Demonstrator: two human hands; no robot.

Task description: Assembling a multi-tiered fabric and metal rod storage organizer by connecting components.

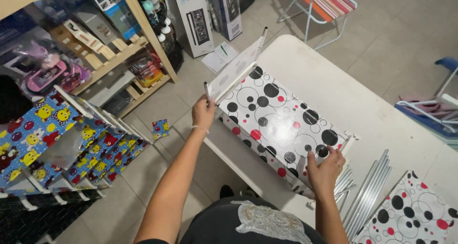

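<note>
Glossy white sheet with black and red dots — a polka-dot panel (279, 125) stretched on thin rods, lying on the white surface (362, 101) with its near edge overhanging toward the person. Left hand (203, 111) is closed around an upright rod (206, 90) at the panel's far-left corner; right hand (324, 167) rests with fingers spread and pressing on the near-right corner, beside a white plastic connector (350, 140).

Judgement: the panel looks light and thin, likely flexible between rods, slick on its shiny face — fingers would slide there. Best hold seems to be the rods and corner joints, not the sheet itself. Joints look like push-fit plastic, so probably prone to popping loose if twisted.

Nearby: a bundle of metal tubes (367, 191) just right of the right hand, a second dotted panel (415, 215) at the surface's corner, a blue cartoon-print rack (62, 144) on the floor.
</note>
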